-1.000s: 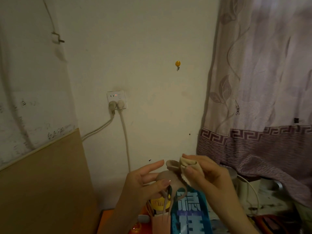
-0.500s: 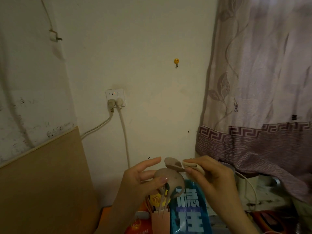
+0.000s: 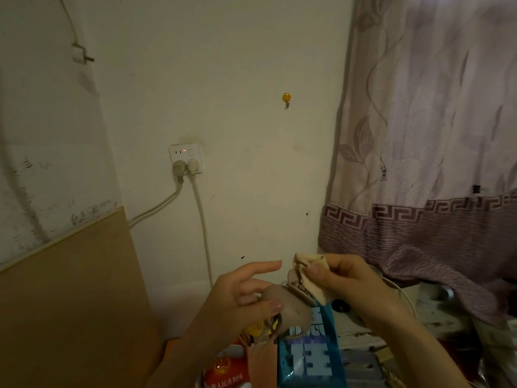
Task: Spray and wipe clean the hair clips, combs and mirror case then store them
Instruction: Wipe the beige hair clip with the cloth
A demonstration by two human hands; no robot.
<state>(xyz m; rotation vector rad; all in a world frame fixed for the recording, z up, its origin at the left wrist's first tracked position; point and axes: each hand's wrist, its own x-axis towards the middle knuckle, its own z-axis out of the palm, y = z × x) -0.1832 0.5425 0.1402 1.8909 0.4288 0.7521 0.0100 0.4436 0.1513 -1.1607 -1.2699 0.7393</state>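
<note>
Two hands raised in front of a pale wall (image 3: 246, 79), low in the head view. Left hand (image 3: 237, 298) gripped a taupe claw hair clip (image 3: 288, 309) by its rounded body, thumb pressed on the near side, index finger held out straight above, other fingers curled behind. Clip teeth pointed down past the thumb. Right hand (image 3: 344, 278) pinched a small beige cloth (image 3: 307, 275) between thumb and forefinger, folded over the clip's upper lever end and touching it. Both held in the air, above a blue printed package (image 3: 310, 359) and a red-and-white item (image 3: 226, 371) at the bottom edge; could not tell what surface carried those. Behind, on the wall: a white socket (image 3: 185, 155) with two plugs and cords trailing down, and a small yellow hook (image 3: 286, 97). Leaned at the left, a tan board (image 3: 70, 303). Hung at the right, a lilac patterned curtain (image 3: 433, 135) with a darker key-pattern band.
</note>
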